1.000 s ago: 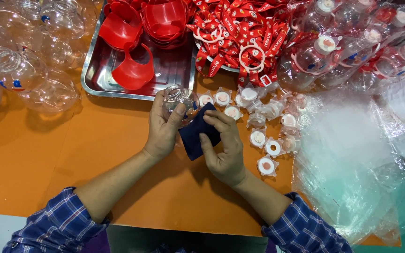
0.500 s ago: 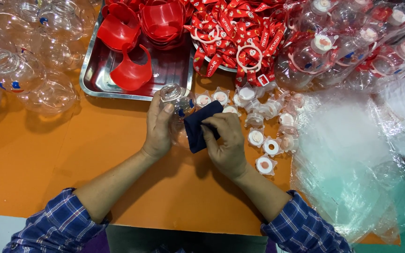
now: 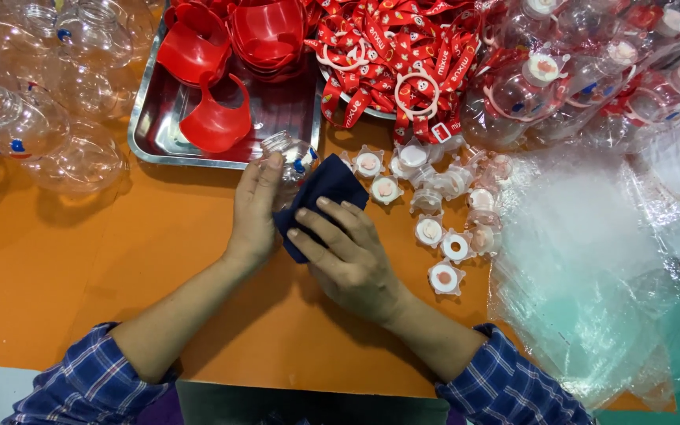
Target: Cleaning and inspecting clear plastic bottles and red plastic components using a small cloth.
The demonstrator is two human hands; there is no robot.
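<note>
My left hand grips a small clear plastic bottle over the orange table. My right hand presses a dark blue cloth against the bottle's side. Most of the bottle is hidden by the cloth and my fingers. To the right of my hands, several white star-shaped caps lie loose on the table.
A steel tray with red plastic holders stands behind my hands. Red straps with white rings fill a bowl at the back. Clear empty bottles pile at the left, capped bottles at the back right, plastic bags at the right.
Both hands have shifted slightly and the cloth has moved over the bottle. The bottle has turned a little in my left hand.
</note>
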